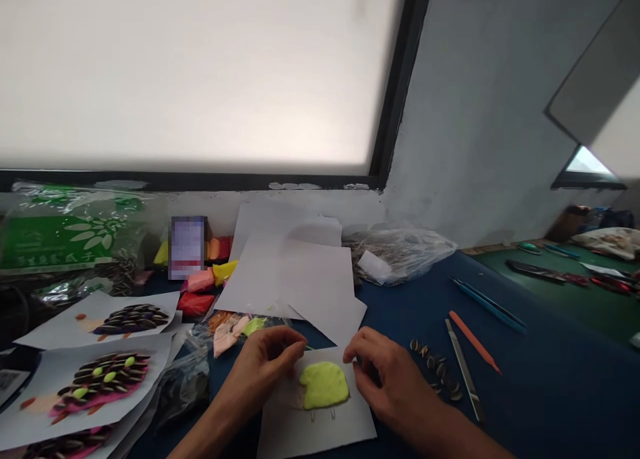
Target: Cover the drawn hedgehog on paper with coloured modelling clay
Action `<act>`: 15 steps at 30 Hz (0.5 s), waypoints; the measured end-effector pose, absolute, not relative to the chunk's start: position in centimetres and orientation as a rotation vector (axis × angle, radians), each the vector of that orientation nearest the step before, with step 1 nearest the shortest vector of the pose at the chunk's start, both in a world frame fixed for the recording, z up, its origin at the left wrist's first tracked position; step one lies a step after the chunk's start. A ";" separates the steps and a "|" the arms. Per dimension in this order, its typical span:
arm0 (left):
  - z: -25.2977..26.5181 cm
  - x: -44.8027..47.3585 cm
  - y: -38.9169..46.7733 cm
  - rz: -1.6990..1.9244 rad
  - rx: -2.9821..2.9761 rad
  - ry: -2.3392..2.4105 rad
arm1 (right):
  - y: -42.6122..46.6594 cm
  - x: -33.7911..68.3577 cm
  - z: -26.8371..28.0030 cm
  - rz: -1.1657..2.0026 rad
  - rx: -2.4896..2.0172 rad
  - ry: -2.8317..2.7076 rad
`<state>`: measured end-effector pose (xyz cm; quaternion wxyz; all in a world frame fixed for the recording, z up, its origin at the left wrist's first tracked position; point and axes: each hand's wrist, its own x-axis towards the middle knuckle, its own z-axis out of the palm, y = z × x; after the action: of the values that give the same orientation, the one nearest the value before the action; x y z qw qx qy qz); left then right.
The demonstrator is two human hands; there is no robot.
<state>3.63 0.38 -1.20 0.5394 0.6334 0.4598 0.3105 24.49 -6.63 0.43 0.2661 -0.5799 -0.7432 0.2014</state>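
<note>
A small white sheet of paper (320,439) lies on the blue table, with a flat yellow-green patch of modelling clay (325,384) on it. Below the clay two small legs are drawn, and a faint pale area shows at its left. My left hand (267,362) hovers at the sheet's upper left, thumb and forefinger tips pressed together; anything between them is too small to see. At the clay's right edge, over the paper, my right hand (387,379) has curled fingers, with a gap between thumb and forefinger and nothing visible in it.
Sunflower seeds (437,366), a metal tool (465,372), an orange stick tool (475,342) and blue tweezers (490,306) lie right. Seed-covered hedgehog pictures (100,379), clay packets (197,304) and a green seed bag (65,232) are left. Blank sheets (300,272) lie behind.
</note>
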 end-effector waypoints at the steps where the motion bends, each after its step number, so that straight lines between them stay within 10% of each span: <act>1: -1.1 3.7 0.3 0.753 1.494 1.095 | -6.7 24.4 0.4 0.548 -1.561 -2.022; 15: -0.9 3.6 0.1 0.897 1.048 0.709 | -6.8 24.1 0.3 0.553 -1.626 -2.057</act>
<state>3.63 0.06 -0.87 0.7141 0.4729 0.3202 0.4049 24.10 -6.81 0.32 0.2290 -0.5906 -0.7473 0.2009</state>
